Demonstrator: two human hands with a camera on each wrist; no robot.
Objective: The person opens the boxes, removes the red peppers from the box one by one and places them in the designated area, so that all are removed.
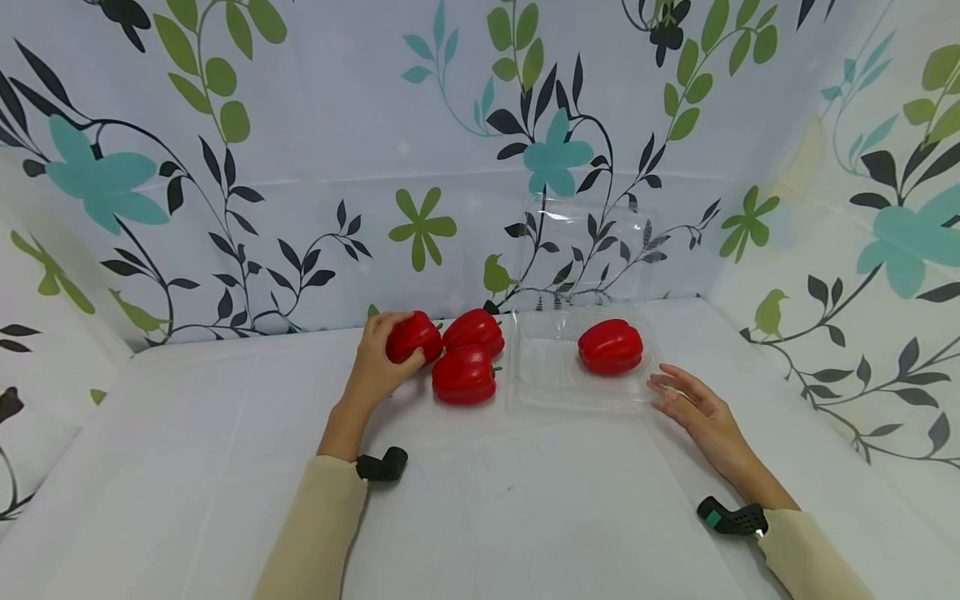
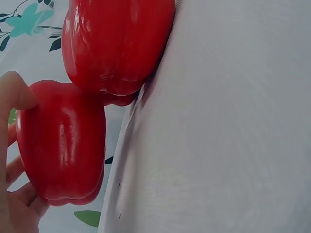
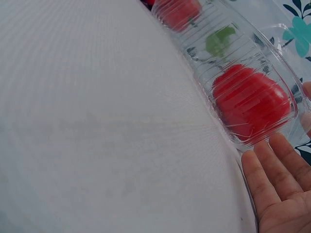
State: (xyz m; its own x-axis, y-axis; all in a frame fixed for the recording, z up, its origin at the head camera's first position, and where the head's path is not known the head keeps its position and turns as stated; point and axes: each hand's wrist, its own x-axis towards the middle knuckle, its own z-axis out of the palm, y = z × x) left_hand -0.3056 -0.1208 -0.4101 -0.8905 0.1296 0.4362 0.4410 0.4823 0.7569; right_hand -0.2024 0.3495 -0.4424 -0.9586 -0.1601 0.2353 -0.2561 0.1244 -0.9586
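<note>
In the head view my left hand [image 1: 377, 354] grips a red bell pepper [image 1: 414, 337], with fingers and thumb around its sides. The left wrist view shows this bell pepper [image 2: 63, 141] up close, against another pepper [image 2: 119, 43]. Two more red bell peppers, one behind [image 1: 474, 331] and one in front [image 1: 463, 377], sit just right of it on the table. A clear plastic container [image 1: 547, 398] holds one red bell pepper [image 1: 610, 347] at its right side. My right hand [image 1: 697, 411] touches the container's right end, its fingers nearly straight [image 3: 279, 182].
The container's clear lid [image 1: 592, 212] stands raised at the back, against a leaf-patterned cloth [image 1: 322, 150]. White cloth covers the table [image 1: 510, 508]. Another patterned cloth [image 1: 832, 350] hangs along the right side.
</note>
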